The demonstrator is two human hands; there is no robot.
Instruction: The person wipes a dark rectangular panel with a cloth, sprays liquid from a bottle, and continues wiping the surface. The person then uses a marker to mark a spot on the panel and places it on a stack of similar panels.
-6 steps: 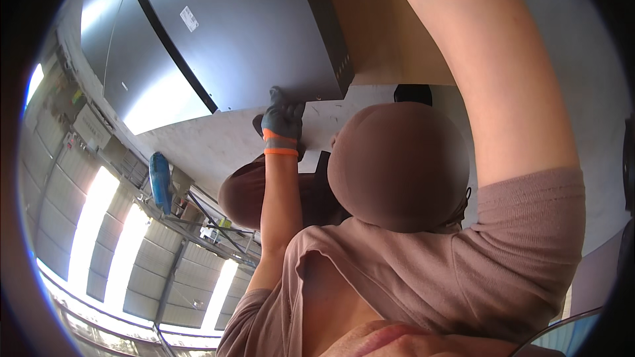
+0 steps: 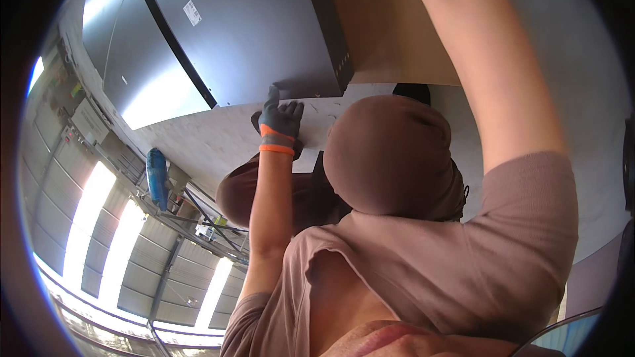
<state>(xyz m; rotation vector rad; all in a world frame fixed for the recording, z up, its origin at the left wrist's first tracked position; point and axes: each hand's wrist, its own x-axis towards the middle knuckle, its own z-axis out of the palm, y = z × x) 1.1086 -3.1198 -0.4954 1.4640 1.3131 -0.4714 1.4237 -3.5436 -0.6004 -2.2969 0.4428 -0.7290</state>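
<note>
My left hand [image 2: 281, 117] wears a grey glove with an orange-edged cuff. It is at the near edge of a large dark grey metal cabinet [image 2: 258, 33]. One finger reaches out over the cabinet's surface, while the others are partly bent just short of the edge, and I see nothing held in them. My right arm stretches up past the top of the picture beside a brown board-like surface [image 2: 390, 26]. My right hand is outside the view.
A black strip [image 2: 173, 36] crosses the cabinet, and a white label [image 2: 192, 13] is stuck on it. My bent knees [image 2: 390, 152] are close to the cabinet over a pale floor [image 2: 198, 122]. Off to the left are a blue wrapped object [image 2: 157, 178] and metal framing.
My left hand has drawn back slightly from the cabinet's edge, so its bent fingers show more clearly. The whole view has shifted a little with my head.
</note>
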